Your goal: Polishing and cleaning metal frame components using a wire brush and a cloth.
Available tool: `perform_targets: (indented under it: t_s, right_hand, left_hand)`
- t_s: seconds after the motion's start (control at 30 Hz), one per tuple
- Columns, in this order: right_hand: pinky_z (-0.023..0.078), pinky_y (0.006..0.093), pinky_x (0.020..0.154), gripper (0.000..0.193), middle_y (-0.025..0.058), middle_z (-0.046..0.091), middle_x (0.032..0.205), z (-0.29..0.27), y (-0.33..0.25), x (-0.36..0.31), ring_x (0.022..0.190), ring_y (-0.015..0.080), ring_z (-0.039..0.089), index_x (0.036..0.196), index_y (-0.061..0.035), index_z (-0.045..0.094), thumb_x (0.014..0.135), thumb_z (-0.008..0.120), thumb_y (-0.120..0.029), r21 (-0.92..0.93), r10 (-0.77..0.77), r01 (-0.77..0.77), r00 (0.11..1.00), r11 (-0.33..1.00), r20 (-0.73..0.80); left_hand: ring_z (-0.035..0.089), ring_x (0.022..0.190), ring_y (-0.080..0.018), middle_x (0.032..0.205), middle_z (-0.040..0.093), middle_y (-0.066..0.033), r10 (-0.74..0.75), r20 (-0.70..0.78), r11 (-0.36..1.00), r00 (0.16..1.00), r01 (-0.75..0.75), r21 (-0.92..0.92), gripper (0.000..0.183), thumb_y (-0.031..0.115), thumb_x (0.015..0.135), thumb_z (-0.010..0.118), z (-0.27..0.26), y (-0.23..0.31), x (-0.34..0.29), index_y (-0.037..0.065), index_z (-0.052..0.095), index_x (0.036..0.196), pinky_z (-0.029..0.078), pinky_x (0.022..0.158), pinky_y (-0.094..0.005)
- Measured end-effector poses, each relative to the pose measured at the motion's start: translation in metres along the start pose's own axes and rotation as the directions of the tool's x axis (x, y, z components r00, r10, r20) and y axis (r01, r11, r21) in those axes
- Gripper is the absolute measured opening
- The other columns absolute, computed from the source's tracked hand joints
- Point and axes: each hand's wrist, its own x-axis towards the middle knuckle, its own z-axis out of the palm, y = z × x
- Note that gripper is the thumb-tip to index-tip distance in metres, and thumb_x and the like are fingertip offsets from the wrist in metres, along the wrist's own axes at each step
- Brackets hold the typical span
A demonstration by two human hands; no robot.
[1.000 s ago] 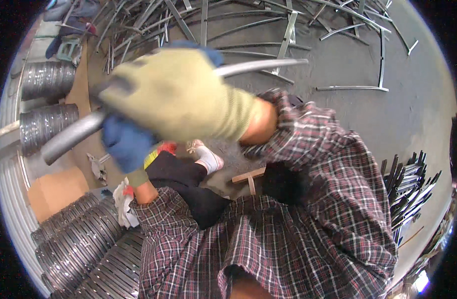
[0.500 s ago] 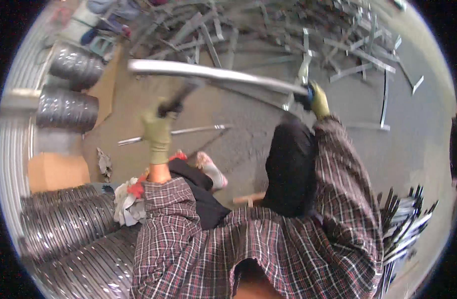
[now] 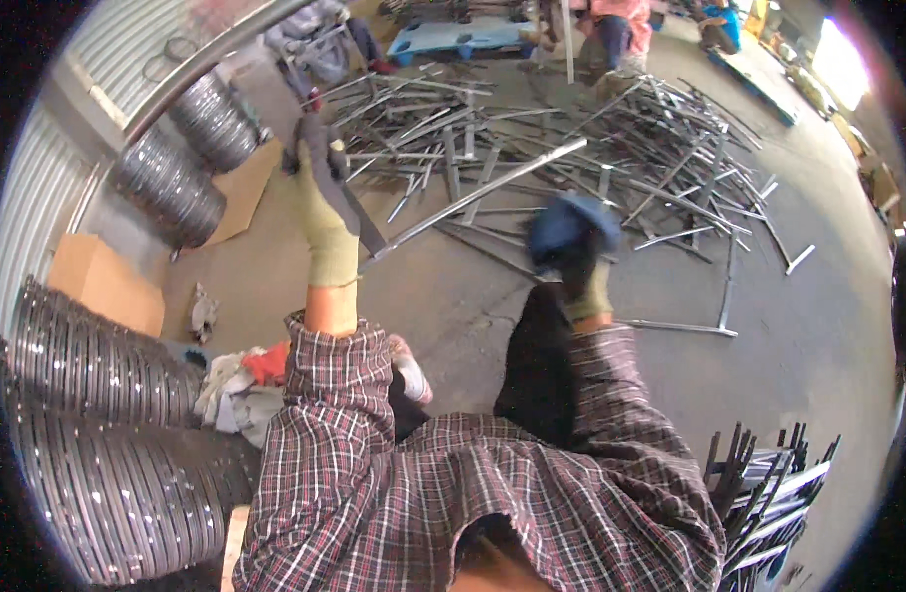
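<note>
My left hand (image 3: 323,202), in a pale yellow-green glove with dark fingers, is raised at centre left. Its fingers are closed round a dark flat bar (image 3: 352,192), which slants down past the wrist; its exact kind is unclear. My right hand (image 3: 577,247), in a similar glove with a blue and dark front, is smeared by motion above my right knee. Whether its fingers are closed does not show, and I make out nothing held in it. Between the hands a long silver metal strip (image 3: 483,195) runs slantwise, its near end beside the dark bar's lower end.
A heap of metal strips (image 3: 660,158) spreads over the floor ahead. Stacked dark coils (image 3: 127,483) stand at left, near cardboard (image 3: 108,286) and rags (image 3: 241,395). Bundled bars (image 3: 769,493) stand at lower right. People (image 3: 621,30) are beyond the heap, by a blue pallet (image 3: 463,39).
The bright strip that my right hand gripped is no longer seen in it. That hand has moved left and blurred. The left hand's dark bar has swung to point downward. The view has tilted up.
</note>
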Motion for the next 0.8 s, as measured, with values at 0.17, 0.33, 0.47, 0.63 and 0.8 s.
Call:
perform_targets:
  t_s: [0.17,0.33,0.47,0.63,0.8]
  right_hand:
    - [0.050,0.0289,0.057,0.032,0.0064,0.060,0.092,0.116,0.046,-0.053,0.075,0.0150,0.059,0.121,-0.0061,0.052,0.095,0.058,-0.024,0.052,0.095,-0.097,0.995,0.994,0.039]
    - [0.047,0.0256,0.053,0.019,0.0028,0.057,0.089,0.121,0.040,-0.079,0.062,0.0109,0.052,0.103,-0.0078,0.051,0.088,0.061,-0.013,0.039,0.043,-0.035,0.975,0.999,-0.218]
    - [0.045,0.0287,0.063,0.015,0.0005,0.058,0.086,0.112,0.043,-0.081,0.073,0.0116,0.053,0.104,-0.0066,0.059,0.089,0.062,-0.009,-0.035,-0.156,0.152,0.943,0.988,-0.295]
    - [0.043,0.0323,0.038,0.018,0.0025,0.054,0.072,-0.025,-0.030,0.029,0.048,0.0188,0.054,0.086,-0.0164,0.050,0.087,0.067,-0.016,0.368,0.005,0.072,0.979,0.927,-0.204]
    - [0.049,0.0381,0.050,0.038,0.0032,0.054,0.061,-0.079,-0.079,0.047,0.053,0.0222,0.056,0.084,-0.0122,0.058,0.094,0.049,-0.048,0.239,-0.010,0.079,0.961,0.968,-0.275]
  left_hand:
    - [0.050,0.069,-0.0066,0.081,0.053,-0.0001,-0.044,0.046,0.990,0.998,0.050,-0.134,0.027,0.030,0.099,0.053,0.045,0.007,-0.057,0.006,0.055,0.110,0.040,0.059,-0.0204]
    - [0.054,0.072,-0.0100,0.083,0.060,-0.0025,-0.114,0.205,0.966,0.972,0.060,0.252,0.017,0.021,0.091,0.062,0.023,-0.005,-0.124,0.005,0.061,0.097,0.043,0.068,-0.0273]
    - [0.050,0.065,-0.0101,0.074,0.053,-0.0010,-0.425,0.326,0.888,0.844,0.320,0.329,0.017,0.021,0.093,0.062,-0.012,-0.037,-0.153,0.005,0.058,0.093,0.038,0.058,-0.0238]
    - [0.037,0.055,-0.0130,0.064,0.042,-0.0021,-0.344,0.449,0.939,0.825,0.292,0.181,0.033,0.028,0.101,0.044,-0.018,0.001,-0.171,0.009,0.045,0.075,0.031,0.052,-0.0277]
    - [0.028,0.042,-0.0113,0.051,0.031,0.0012,-0.245,0.537,0.958,0.807,0.288,0.004,0.041,0.033,0.103,0.035,-0.015,0.033,-0.151,0.014,0.036,0.067,0.030,0.047,-0.0277]
